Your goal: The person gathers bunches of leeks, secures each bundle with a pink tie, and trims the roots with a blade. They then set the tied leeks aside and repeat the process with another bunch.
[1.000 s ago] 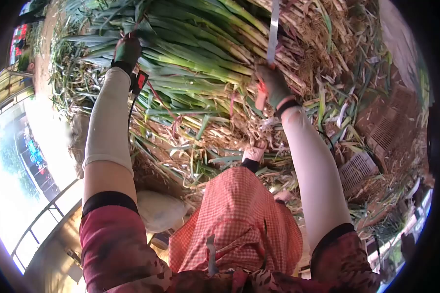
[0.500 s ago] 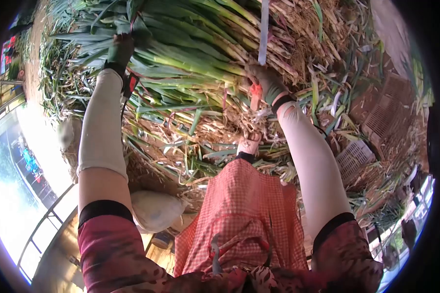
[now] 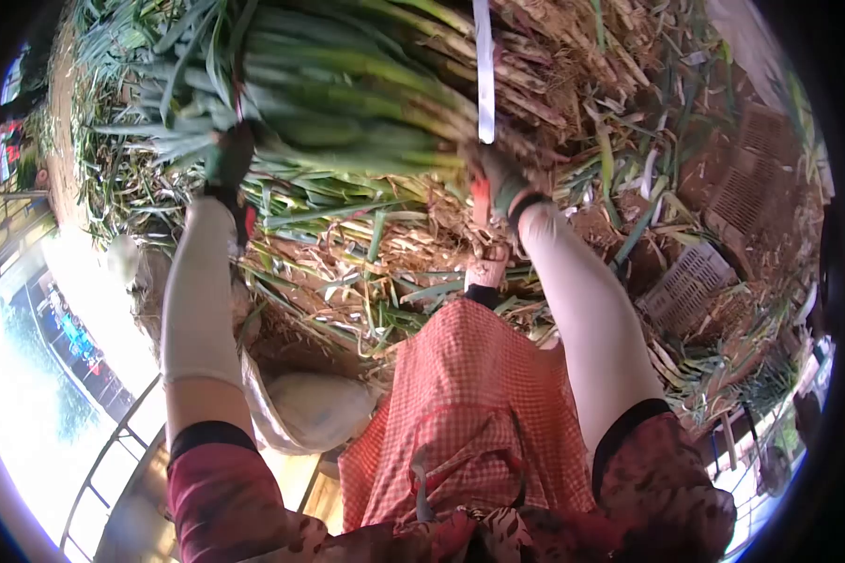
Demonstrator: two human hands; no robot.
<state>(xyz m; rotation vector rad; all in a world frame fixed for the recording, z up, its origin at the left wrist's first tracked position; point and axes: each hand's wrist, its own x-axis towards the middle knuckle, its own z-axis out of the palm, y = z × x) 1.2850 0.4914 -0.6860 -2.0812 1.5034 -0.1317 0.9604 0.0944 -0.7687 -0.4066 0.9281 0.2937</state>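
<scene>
A thick bundle of green onions (image 3: 347, 103) lies across the heap, leaves to the left and roots to the right. My left hand (image 3: 229, 155), in a dark glove, is closed on its leafy end. At the root end, my right hand (image 3: 499, 176), gloved too, grips the stalks; its fingers are partly hidden and blurred. A red-handled tool (image 3: 480, 199) shows beside my right hand. From the top, a pale strip (image 3: 484, 75) reaches down to the stalks near that hand.
Loose leaves and roots (image 3: 385, 253) litter the ground below the bundle. Plastic crates (image 3: 690, 286) stand at the right. A pale sack (image 3: 319, 408) lies at the lower left, beside my checked apron (image 3: 455, 375).
Both hands have moved down in the view, toward my body, and the bundle has come down with them. The right hand is also slightly further left.
</scene>
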